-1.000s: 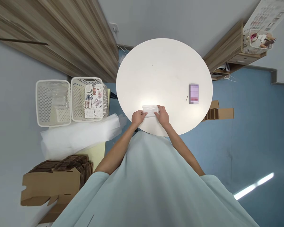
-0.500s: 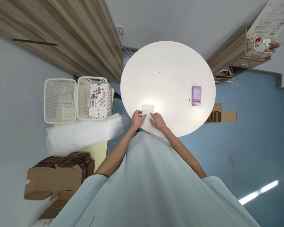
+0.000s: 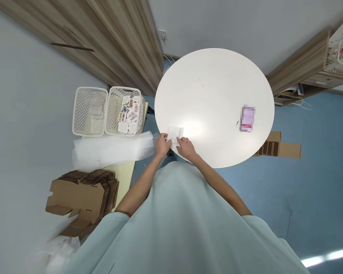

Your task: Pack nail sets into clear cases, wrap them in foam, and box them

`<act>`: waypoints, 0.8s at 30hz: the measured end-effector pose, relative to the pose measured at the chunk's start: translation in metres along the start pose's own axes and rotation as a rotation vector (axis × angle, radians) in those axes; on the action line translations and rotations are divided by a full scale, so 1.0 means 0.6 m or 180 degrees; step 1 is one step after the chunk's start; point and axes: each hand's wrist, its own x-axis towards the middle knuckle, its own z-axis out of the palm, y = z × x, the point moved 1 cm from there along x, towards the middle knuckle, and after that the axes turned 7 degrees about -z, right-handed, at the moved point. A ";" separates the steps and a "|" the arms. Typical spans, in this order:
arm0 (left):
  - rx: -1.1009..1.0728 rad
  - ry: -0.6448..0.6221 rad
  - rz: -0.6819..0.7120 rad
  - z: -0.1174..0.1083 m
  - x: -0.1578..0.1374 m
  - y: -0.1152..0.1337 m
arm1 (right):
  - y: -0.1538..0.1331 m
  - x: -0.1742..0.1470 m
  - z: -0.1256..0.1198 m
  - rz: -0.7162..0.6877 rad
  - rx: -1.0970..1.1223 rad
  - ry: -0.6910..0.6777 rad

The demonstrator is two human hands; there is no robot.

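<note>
A small flat packet [image 3: 175, 134], white and perhaps a folded piece of foam sheet, lies at the near left edge of the round white table [image 3: 214, 76]. My left hand [image 3: 162, 145] grips its left side, with the thumb on the near corner and the fingers along the edge. Across from it, my right hand [image 3: 186, 148] presses its thumb and fingertips on the packet's near right part. What is inside the packet I cannot make out.
Left of the table stand two white baskets, one with clear bags [image 3: 97, 104], one with carded nail sets [image 3: 128, 114]. Near them lie a white foam sheet roll [image 3: 114, 148] and flattened cardboard boxes [image 3: 80, 194]. A blurred purple box [image 3: 247, 118] sits at the table's right.
The view has swung left, so the room appears shifted to the right. The packet has turned slightly and sits nearer the table's left edge, with both hands still on it.
</note>
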 end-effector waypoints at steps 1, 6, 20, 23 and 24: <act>0.0014 0.0047 0.0009 0.000 -0.007 0.002 | 0.001 -0.004 -0.002 0.0000 0.0033 0.0033; -0.0195 0.0236 0.0000 -0.013 -0.070 -0.013 | 0.011 -0.043 -0.008 -0.0072 0.0277 0.0353; -0.1104 0.0542 -0.0317 -0.126 -0.202 -0.179 | -0.062 -0.122 0.005 -0.0224 0.0451 0.0601; -0.1182 0.0641 -0.0272 -0.167 -0.214 -0.233 | -0.112 -0.127 0.013 -0.0331 0.0366 0.0696; -0.1192 0.0693 -0.0259 -0.182 -0.221 -0.256 | -0.132 -0.129 0.016 -0.0377 0.0340 0.0726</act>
